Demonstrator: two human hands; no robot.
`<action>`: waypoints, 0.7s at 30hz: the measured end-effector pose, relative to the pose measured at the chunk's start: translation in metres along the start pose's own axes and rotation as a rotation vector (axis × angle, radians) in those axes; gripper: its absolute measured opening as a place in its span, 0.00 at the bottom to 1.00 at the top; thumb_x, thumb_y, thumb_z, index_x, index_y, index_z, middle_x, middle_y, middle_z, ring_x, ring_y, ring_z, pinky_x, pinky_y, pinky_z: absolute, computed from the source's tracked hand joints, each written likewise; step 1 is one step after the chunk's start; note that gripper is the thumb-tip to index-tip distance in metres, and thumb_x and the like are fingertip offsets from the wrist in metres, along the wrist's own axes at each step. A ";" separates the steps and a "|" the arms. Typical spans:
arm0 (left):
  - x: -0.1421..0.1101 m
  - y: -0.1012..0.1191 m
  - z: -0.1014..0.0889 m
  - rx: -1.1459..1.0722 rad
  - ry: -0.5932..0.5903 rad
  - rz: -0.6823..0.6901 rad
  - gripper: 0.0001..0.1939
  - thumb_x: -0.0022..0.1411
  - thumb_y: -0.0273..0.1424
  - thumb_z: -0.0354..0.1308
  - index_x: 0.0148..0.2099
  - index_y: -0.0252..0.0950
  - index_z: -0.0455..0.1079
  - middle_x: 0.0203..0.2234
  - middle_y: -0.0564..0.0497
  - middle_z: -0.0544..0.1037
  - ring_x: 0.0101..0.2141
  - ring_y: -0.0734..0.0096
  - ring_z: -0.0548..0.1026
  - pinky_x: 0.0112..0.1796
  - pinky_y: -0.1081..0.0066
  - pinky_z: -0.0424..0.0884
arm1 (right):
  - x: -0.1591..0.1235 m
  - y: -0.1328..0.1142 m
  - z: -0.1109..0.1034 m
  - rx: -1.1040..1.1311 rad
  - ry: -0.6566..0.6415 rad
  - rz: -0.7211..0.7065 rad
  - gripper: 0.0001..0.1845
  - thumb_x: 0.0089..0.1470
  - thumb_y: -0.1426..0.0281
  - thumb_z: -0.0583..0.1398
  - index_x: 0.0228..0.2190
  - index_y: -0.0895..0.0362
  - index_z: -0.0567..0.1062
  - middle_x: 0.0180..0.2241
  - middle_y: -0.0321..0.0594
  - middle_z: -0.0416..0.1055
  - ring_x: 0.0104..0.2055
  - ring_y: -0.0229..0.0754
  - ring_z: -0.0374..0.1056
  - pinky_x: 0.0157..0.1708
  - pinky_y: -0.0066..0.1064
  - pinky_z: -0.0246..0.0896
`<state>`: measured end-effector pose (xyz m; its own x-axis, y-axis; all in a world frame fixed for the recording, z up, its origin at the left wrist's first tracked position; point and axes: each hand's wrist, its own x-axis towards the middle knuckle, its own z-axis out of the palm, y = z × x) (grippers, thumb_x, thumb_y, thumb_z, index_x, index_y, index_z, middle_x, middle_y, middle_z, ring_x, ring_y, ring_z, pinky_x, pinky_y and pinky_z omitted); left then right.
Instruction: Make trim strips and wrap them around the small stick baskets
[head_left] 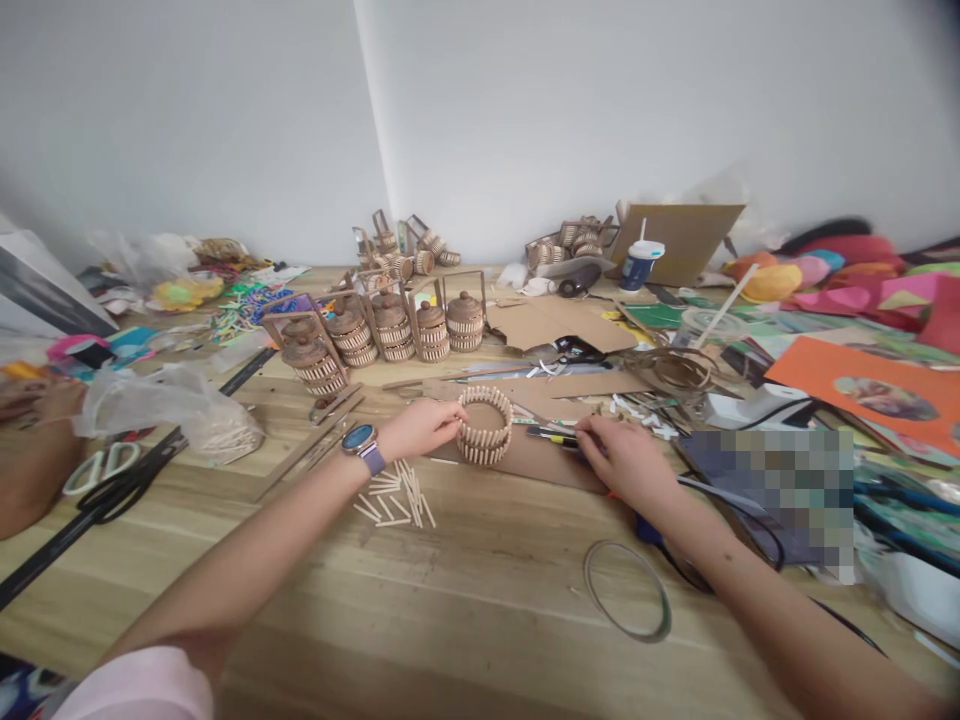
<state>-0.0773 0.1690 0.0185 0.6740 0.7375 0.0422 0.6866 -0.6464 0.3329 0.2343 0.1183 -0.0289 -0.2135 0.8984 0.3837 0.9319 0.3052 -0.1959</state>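
Observation:
My left hand [421, 428], with a watch on the wrist, grips the left side of a round basket ring [484, 426] made of short wooden sticks. The ring rests on a brown cardboard sheet [536, 455]. My right hand [626, 458] lies on that sheet to the right of the ring, fingers closed around a dark pen-like tool [551, 434] with a yellow band. A loose pile of short wooden sticks [395, 496] lies on the table just below my left wrist.
Several finished stick baskets with lids [390, 333] stand behind. A thin metal ring [627, 590] lies near my right forearm. Scissors [101, 470], a plastic bag of sticks [180, 415], a paper cup [640, 263], coloured papers [862, 385]. Another person's arm [22, 470] at far left.

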 end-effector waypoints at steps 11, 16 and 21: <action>-0.020 0.034 -0.015 0.087 0.115 -0.037 0.11 0.67 0.29 0.48 0.43 0.36 0.72 0.36 0.48 0.80 0.37 0.65 0.77 0.39 0.69 0.69 | -0.004 -0.010 -0.031 0.058 0.055 0.008 0.12 0.60 0.65 0.51 0.33 0.53 0.73 0.30 0.41 0.78 0.33 0.47 0.73 0.40 0.37 0.62; -0.063 0.074 0.010 0.047 0.173 -0.026 0.10 0.67 0.28 0.49 0.43 0.37 0.72 0.35 0.49 0.80 0.37 0.66 0.77 0.39 0.69 0.70 | -0.033 -0.010 -0.054 0.064 0.089 0.026 0.13 0.60 0.63 0.50 0.33 0.52 0.73 0.30 0.40 0.78 0.33 0.47 0.73 0.41 0.39 0.62; -0.098 0.106 0.077 0.071 0.059 -0.045 0.09 0.67 0.27 0.50 0.41 0.37 0.73 0.29 0.49 0.79 0.33 0.65 0.76 0.35 0.69 0.70 | -0.070 0.000 -0.051 0.059 0.028 0.071 0.14 0.59 0.62 0.50 0.32 0.52 0.73 0.29 0.41 0.78 0.30 0.47 0.72 0.41 0.42 0.61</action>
<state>-0.0491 0.0132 -0.0230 0.6262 0.7751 0.0848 0.7348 -0.6230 0.2682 0.2644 0.0396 -0.0096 -0.1388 0.9094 0.3921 0.9253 0.2602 -0.2758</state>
